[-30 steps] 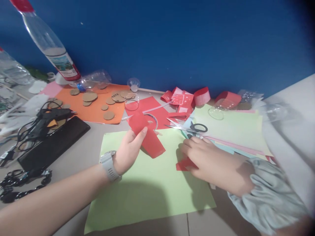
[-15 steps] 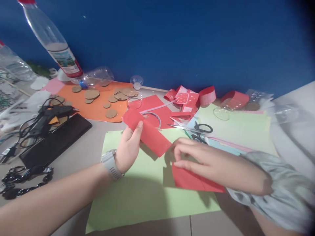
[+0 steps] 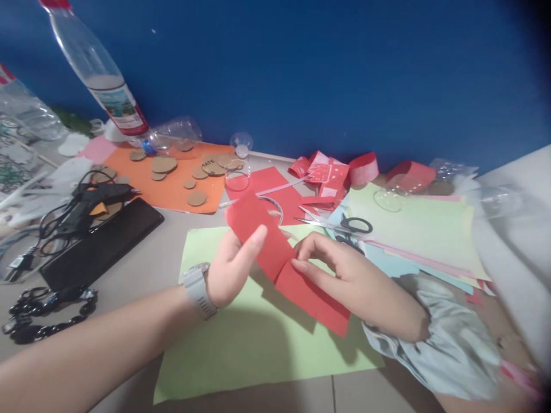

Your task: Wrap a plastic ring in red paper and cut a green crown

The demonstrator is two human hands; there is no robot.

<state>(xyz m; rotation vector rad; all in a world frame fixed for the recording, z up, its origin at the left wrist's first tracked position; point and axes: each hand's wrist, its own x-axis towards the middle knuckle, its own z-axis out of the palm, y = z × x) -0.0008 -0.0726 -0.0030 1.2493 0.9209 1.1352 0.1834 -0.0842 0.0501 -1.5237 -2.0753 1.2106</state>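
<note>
Near the middle of the frame, the left hand (image 3: 232, 269) grips a red paper strip (image 3: 262, 238), its thumb flat on the upper face and its other fingers mostly hidden behind. The strip slants from the upper left of that hand towards the lower right, reaching beyond the thumb tip.

Just right of centre, the right hand (image 3: 340, 267) pinches a second red strip (image 3: 314, 298) near its upper-left end, the thumb on top and the bent forefinger close beside it. This strip runs below the thumb towards the lower right. The two strips meet end to end in front of the right fingers; whether their edges overlap or only touch, I cannot tell.

Both are above a pale green sheet (image 3: 224, 355) on the table (image 3: 293, 396), lower centre. Beyond the right fingers, towards the middle right, lie open black-handled scissors (image 3: 357, 225); a roll of tape (image 3: 280, 212) is partly covered by the left strip.
</note>
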